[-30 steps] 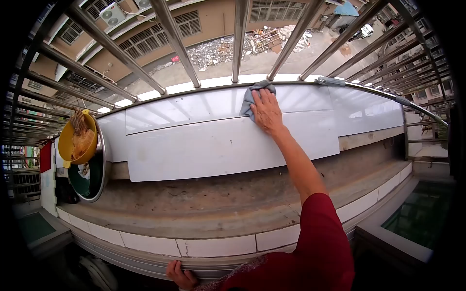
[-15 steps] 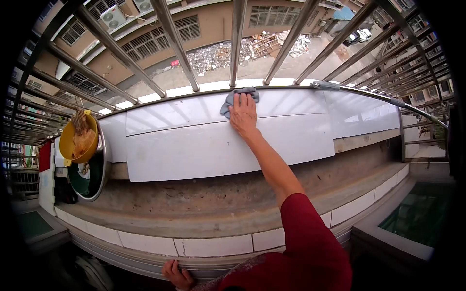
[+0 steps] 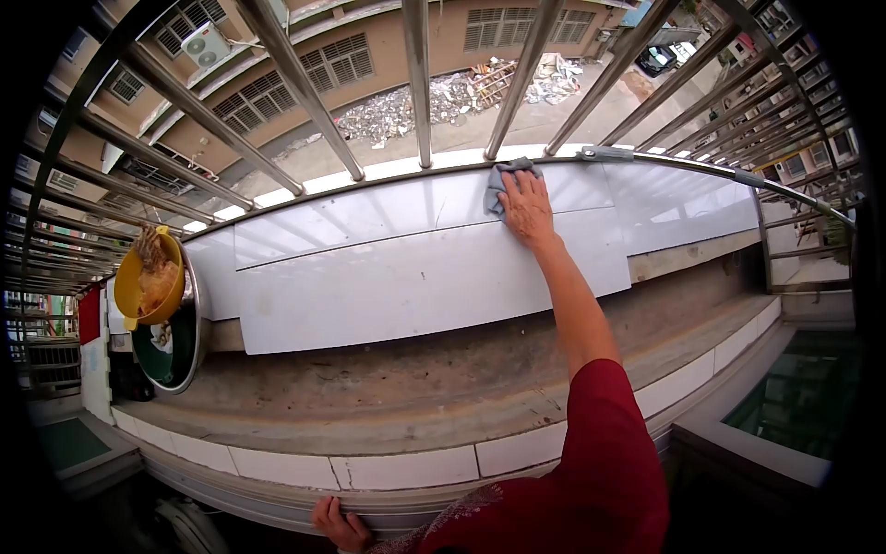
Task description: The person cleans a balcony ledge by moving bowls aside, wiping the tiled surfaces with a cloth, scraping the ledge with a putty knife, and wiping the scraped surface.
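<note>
My right hand (image 3: 528, 210) presses a grey cloth (image 3: 503, 185) onto a white panel (image 3: 369, 277), close to the foot of the metal bars. Its fingers lie over the cloth, which bunches out on the left side. Several white panels lie along the ledge, and a thin seam runs between two of them. Down at the bottom, my left hand (image 3: 341, 527) has its fingers curled over the window frame rail (image 3: 397, 519).
Metal bars (image 3: 418, 83) enclose the far side. A pole (image 3: 683, 164) lies along them at right. At left, a yellow colander (image 3: 149, 294) with brownish contents sits over a metal bowl (image 3: 196, 332) holding something green. Open window panes (image 3: 784, 392) flank the near side.
My right hand has slid the cloth to the right along the panel by the bars. The view has shifted slightly. My left hand stays on the rail.
</note>
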`<state>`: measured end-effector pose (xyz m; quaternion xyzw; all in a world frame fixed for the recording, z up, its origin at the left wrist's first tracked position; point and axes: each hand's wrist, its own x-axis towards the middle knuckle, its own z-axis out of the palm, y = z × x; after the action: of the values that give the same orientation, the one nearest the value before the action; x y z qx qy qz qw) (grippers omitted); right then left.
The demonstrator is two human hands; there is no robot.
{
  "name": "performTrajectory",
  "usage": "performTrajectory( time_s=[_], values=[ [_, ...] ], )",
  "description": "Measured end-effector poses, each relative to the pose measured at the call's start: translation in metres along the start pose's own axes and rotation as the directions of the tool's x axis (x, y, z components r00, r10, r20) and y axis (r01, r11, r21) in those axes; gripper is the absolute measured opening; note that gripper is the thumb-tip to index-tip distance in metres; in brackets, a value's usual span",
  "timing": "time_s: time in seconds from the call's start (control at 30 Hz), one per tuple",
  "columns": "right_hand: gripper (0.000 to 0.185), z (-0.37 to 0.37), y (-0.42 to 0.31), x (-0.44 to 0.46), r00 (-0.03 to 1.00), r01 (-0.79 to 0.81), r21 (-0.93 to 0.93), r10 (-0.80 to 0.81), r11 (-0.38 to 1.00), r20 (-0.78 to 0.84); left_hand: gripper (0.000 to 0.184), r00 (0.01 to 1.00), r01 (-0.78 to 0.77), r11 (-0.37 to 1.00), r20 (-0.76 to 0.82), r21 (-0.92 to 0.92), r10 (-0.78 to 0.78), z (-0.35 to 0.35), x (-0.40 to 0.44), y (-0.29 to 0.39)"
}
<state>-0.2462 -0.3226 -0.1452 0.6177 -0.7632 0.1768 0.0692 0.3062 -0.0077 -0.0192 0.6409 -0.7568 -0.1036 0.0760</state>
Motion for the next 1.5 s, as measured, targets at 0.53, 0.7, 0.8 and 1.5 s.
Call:
performTrajectory(
  time_s=[0.53,0.7,0.8,1.5],
  values=[
    [0.047,-0.059,0.099,-0.146,0.991,-0.137,-0.230,0.134,0.964,-0.029,0.034,0.999,0.034,0.998,0.002,0.044,-0.034,0.004,-0.004,-0.004],
    [0.048,-0.047,-0.069,-0.128,0.997,0.006,0.024,-0.008,1.000,0.083,0.035,0.999,0.049,0.997,-0.006,0.064,-0.049,0.004,-0.002,0.000],
    [0.049,-0.032,-0.146,-0.117,0.966,0.179,0.248,-0.217,0.952,0.137,0.035,0.998,0.043,0.997,-0.055,0.064,-0.040,0.005,-0.002,0.000],
    [0.053,-0.022,-0.177,-0.129,0.973,0.183,0.263,-0.213,0.947,0.089,0.038,1.000,0.010,0.997,-0.001,0.082,-0.010,-0.002,0.000,0.002]
  ],
)
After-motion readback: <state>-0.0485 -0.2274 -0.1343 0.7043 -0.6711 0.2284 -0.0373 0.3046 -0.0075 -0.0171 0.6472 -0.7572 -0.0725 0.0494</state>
